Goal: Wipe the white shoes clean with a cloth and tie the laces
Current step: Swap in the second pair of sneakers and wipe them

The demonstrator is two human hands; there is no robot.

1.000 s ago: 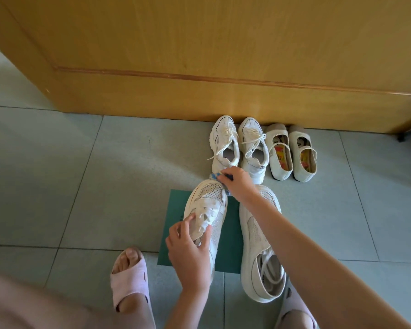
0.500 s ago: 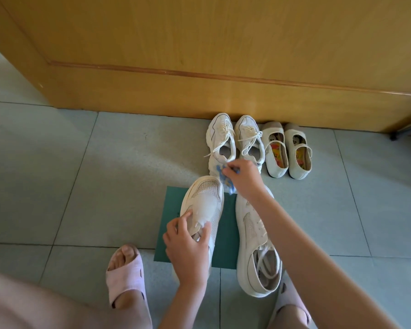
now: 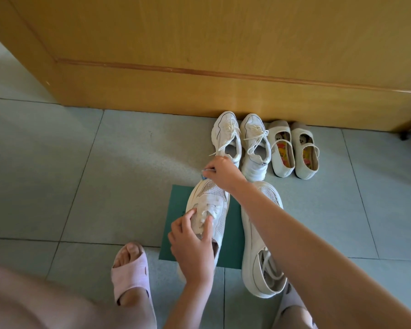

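Left grip (image 3: 191, 245) is curled on the laces of the white mesh shoe (image 3: 211, 200), which lies on a flat green mat (image 3: 178, 210) on the floor. Right grip (image 3: 221, 172) pinches a small blue and white cloth (image 3: 203, 177) at the shoe's toe, at 12 o'clock. Another white shoe (image 3: 259, 245) lies just beside it at 3 o'clock.
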